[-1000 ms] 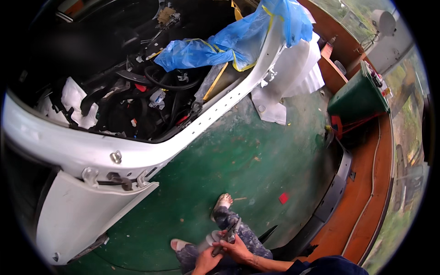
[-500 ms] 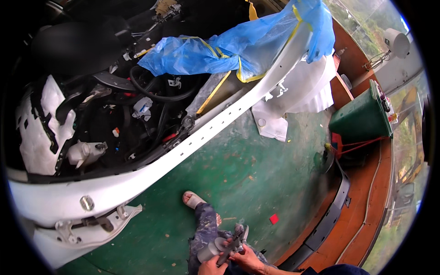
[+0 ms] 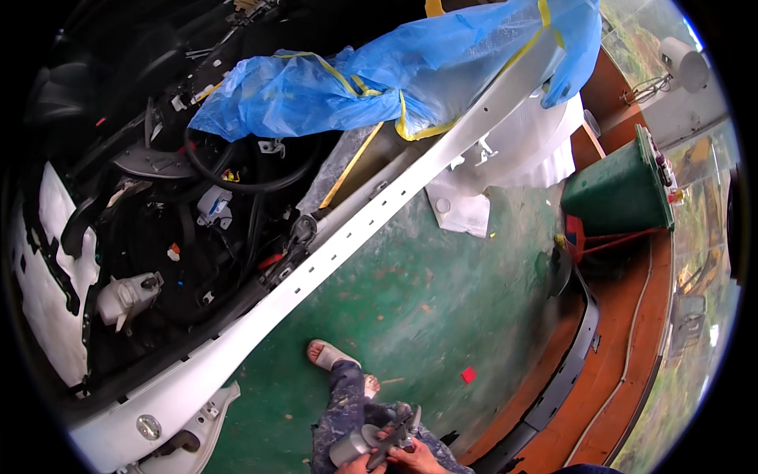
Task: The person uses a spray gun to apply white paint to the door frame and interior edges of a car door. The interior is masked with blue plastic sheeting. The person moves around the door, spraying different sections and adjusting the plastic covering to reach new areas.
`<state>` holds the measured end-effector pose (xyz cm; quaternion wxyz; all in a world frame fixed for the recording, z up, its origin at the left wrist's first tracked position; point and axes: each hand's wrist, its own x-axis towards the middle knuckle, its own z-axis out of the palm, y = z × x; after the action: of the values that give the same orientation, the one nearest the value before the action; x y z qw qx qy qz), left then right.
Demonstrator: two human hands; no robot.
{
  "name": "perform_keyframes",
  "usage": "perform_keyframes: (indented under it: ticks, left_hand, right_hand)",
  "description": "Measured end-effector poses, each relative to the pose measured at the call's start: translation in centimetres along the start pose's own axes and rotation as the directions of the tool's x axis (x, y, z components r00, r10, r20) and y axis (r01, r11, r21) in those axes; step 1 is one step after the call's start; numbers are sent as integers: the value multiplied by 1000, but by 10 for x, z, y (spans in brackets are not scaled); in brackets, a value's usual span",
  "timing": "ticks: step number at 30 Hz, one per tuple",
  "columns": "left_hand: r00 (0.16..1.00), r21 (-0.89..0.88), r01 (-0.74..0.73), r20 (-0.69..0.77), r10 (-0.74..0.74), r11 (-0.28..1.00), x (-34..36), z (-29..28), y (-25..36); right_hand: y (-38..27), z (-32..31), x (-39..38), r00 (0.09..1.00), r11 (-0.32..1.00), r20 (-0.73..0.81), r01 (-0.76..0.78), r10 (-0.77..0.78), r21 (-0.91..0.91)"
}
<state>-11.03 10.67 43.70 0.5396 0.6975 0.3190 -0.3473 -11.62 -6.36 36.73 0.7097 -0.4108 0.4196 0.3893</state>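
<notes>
A grey metal spray gun [image 3: 401,434] with a silvery cup [image 3: 346,450] is held low in front of my paint-spotted trousers, near the bottom edge. My left hand [image 3: 360,464] is closed at the gun's lower end, beside the cup. On the other side, my right hand [image 3: 416,457] wraps round the gun's body. The fingers of both hands are partly hidden by the gun and the lower edge. A long white car body panel [image 3: 347,241] runs diagonally in front of me, its far end partly covered by blue masking film [image 3: 332,95] with yellow tape.
Left of the panel lies the dark opened car interior with a white plastic tank [image 3: 126,299] and hoses. A green bin [image 3: 608,193] stands at right. A grey curved trim strip [image 3: 562,383] leans along the brown ledge [image 3: 624,347]. A red scrap [image 3: 468,374] lies on the green floor [image 3: 395,308].
My view has shifted, so the car and panel sit farther left in the picture. Both hands stay on the spray gun, which has turned slightly and sits lower in the picture.
</notes>
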Motion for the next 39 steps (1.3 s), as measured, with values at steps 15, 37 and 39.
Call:
perform_keyframes:
  ticks: [15,37,39]
  left_hand:
    - [974,-9,43,225,-40,999,29,-33,-4]
    - [873,106,-480,150,463,871,81,97,87]
    - [880,96,-457,191,434,884,82,94,95]
  right_hand:
    - [-141,61,70,878,912,-247,402,-410,-85]
    - [-476,154,91,-31,-561,560,60,-828,-826]
    - [-479,156,86,-59,-572,569,60,-820,-818]
